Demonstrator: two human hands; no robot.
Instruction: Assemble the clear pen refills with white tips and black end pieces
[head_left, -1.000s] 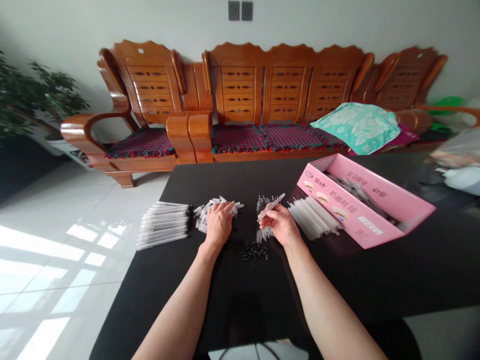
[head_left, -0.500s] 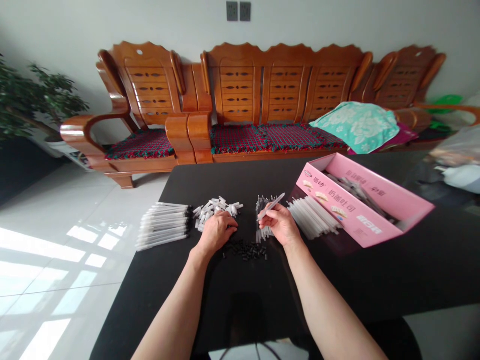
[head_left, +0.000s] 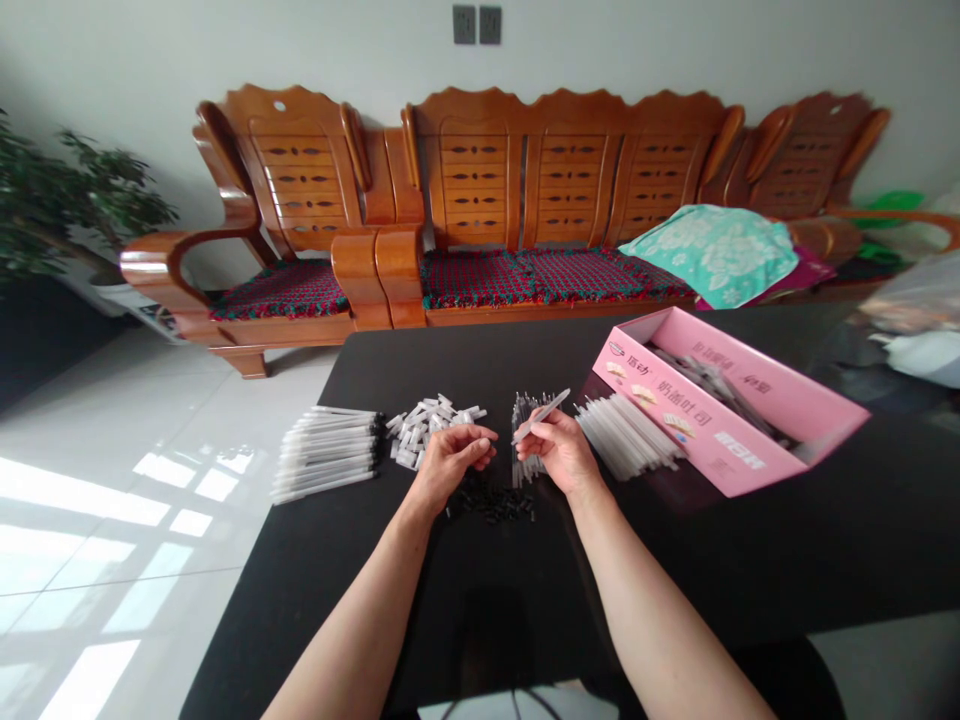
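Note:
Between the thumb and fingers of my right hand is a translucent white pen barrel, tilted up to the right. My left hand has its thumb and fingertips pinched together just left of the barrel's lower end; whatever they hold is too small to make out. Below both hands lies a pile of small black plugs. White pen caps are heaped behind my left hand. Thin dark-ended refills lie partly hidden behind my right hand, with a stack of white barrels to its right.
A row of white pens with black ends lies at the left of the black table. On the right stands an open pink box with pen parts inside. Beyond the table is a wooden sofa.
My left hand has lifted from beside the caps and black plugs and moved right, towards the barrel. My right hand keeps the barrel in nearly the same place.

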